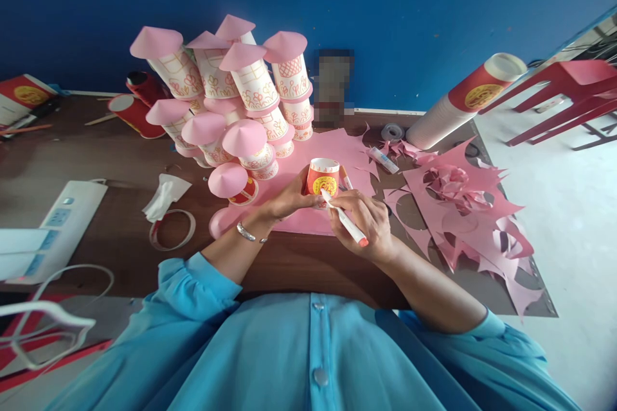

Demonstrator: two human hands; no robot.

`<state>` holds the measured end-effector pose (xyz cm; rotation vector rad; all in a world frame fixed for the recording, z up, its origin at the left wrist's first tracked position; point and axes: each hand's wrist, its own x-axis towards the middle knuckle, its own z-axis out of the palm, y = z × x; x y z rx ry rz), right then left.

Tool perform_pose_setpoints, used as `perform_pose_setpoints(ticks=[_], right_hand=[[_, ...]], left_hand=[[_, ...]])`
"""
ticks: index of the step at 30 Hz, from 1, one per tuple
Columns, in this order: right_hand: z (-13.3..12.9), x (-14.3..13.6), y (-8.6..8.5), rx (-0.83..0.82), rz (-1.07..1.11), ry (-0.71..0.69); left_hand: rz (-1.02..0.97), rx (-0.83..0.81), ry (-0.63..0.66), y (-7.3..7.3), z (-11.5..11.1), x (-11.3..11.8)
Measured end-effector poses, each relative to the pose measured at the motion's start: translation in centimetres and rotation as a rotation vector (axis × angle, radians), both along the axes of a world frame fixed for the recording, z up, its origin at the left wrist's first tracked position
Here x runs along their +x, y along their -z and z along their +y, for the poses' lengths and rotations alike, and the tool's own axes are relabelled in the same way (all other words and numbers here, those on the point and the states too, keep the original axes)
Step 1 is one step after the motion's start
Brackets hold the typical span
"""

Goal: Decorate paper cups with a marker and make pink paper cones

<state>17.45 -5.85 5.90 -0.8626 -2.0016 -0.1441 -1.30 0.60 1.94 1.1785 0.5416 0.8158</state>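
Note:
My left hand point(292, 199) is closed around the side of a red paper cup point(322, 170) with a yellow emblem and a white end marked in orange. In my right hand point(370, 223) is a white marker point(351, 226) with an orange end, its tip at the cup's printed side. Behind that hand, another white and orange pen point(346, 178) is partly hidden. Under both hands lies pink paper point(332, 148). To the left stand several stacked paper-cup towers point(255, 87) with pink cone roofs, decorated with orange drawings.
Cut pink paper scraps point(465, 205) cover the table's right side. A tall stack of cups point(448, 109) leans there beside a tape roll point(393, 133) and a small white tube point(384, 159). At left are a tape ring point(191, 237), a tissue point(164, 199) and a power strip point(72, 225).

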Motion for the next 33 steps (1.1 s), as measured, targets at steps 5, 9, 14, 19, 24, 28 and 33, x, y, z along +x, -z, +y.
perform_pose_setpoints(ticks=[5,9,14,19,24,28,33], right_hand=[[0.11,0.11,-0.12,0.009,-0.014,0.005],[0.14,0.13,-0.17,0.02,-0.016,0.003],[0.06,0.15,-0.24,0.006,-0.007,0.01],[-0.03,0.08,-0.33,0.006,0.007,0.015],[-0.11,0.03,-0.37,-0.003,0.012,0.029],[-0.08,-0.01,-0.42,0.027,0.0,0.036],[-0.06,0.0,-0.33,0.023,0.002,0.046]], left_hand=[[0.032,0.003,0.008,-0.36,-0.07,0.0],[0.035,0.009,0.011,-0.29,0.02,-0.02],[0.039,0.003,0.012,0.1,0.07,-0.13],[0.062,0.026,0.006,0.03,0.05,-0.16],[0.04,0.027,-0.001,-0.32,0.05,0.0],[0.029,0.027,0.015,-0.49,0.02,0.07],[0.039,0.006,0.008,-0.63,-0.09,0.03]])
